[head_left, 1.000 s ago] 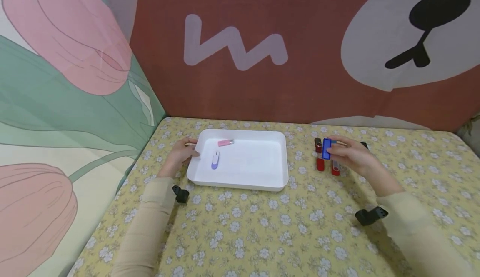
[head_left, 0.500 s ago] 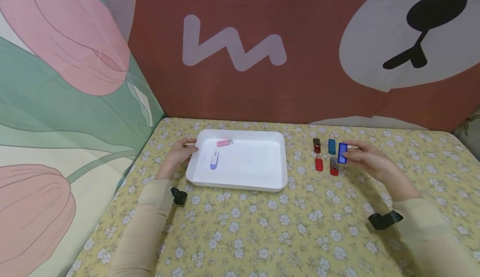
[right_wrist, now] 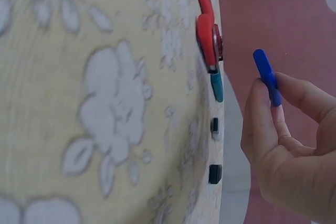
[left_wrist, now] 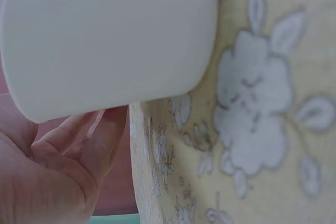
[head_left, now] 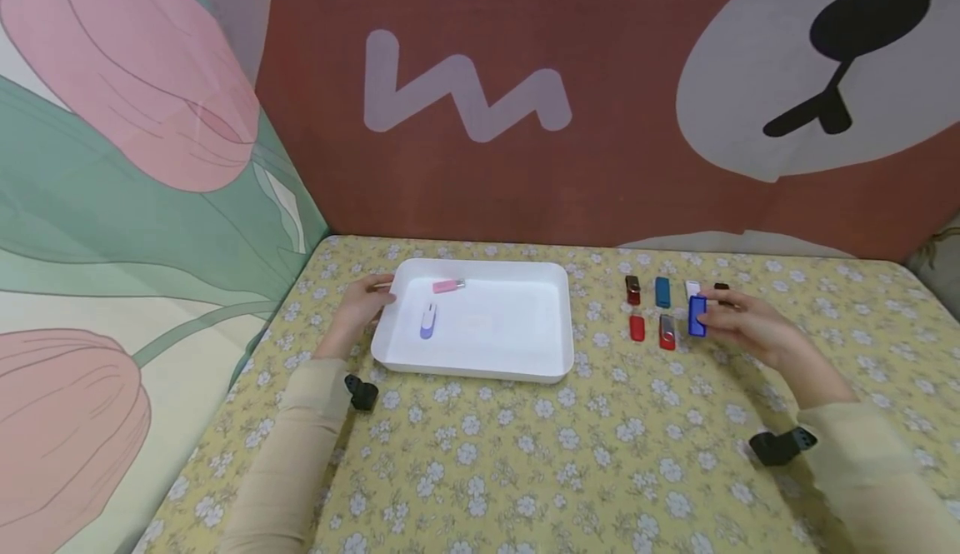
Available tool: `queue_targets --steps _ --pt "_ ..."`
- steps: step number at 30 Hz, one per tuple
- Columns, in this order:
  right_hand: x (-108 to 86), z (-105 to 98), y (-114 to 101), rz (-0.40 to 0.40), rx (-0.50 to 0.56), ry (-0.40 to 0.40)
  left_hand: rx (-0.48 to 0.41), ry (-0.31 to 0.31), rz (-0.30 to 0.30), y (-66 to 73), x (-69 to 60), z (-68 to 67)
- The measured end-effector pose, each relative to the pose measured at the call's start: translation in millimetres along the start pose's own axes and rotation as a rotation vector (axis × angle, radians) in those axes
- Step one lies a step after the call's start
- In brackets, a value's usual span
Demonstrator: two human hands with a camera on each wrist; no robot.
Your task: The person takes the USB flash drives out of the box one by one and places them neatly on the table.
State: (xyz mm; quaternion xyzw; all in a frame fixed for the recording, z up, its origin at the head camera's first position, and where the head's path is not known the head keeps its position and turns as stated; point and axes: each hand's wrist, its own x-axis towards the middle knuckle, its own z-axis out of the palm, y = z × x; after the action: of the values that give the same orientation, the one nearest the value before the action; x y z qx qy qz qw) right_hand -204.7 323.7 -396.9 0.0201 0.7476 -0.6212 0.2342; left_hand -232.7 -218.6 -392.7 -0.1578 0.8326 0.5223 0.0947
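"Pinching what, with your right hand point(head_left: 752, 333)?"

"You've got the blue stick point(head_left: 697, 316) squeezed between your thumb and fingers, up above the flowery table point(head_left: 510, 462)."

"And your left hand point(head_left: 360, 311)?"

"You hold the white tray point(head_left: 517, 321) by its left edge, thumb over the rim. Your fingertips hide behind the tray in the left wrist view."

"What's in your tray?"

"You have a pink stick point(head_left: 449, 286) near the back, and a purple and white stick point(head_left: 427, 321) in front of it."

"And near your blue one?"

"A white stick point(head_left: 692, 287) peeks out behind it, and your hand partly covers a black stick point(head_left: 721, 286). To the left, a teal stick point(head_left: 662, 292) and a dark red stick point(head_left: 633, 289) lie behind a red and silver stick point(head_left: 667, 331) and a bright red stick point(head_left: 637, 327)."

"Can you read any words?"

"Any writing on your sticks is too small to read. The pale zigzag point(head_left: 480, 104) on the wall point(head_left: 600, 196) looks like a wobbly letter."
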Motion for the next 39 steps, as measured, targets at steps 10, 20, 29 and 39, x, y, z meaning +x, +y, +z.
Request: queue_targets --steps 10,20,29,39 --pt "-3.6 -6.3 7.0 0.016 -0.057 0.009 -0.035 -0.01 -0.018 1.4 -2.2 -1.5" --pt "-2.3 -11.2 14.1 0.022 -0.002 0.011 -0.022 -0.005 -0.017 1.6 -0.8 -0.9" --pt "-2.6 -9.5 16.6 0.035 -0.047 0.032 -0.025 0.001 -0.033 3.2 -1.3 0.0" --pt "-0.7 -1.8 15.8 0.068 -0.199 0.079 -0.027 0.01 -0.032 4.1 -1.9 1.4"
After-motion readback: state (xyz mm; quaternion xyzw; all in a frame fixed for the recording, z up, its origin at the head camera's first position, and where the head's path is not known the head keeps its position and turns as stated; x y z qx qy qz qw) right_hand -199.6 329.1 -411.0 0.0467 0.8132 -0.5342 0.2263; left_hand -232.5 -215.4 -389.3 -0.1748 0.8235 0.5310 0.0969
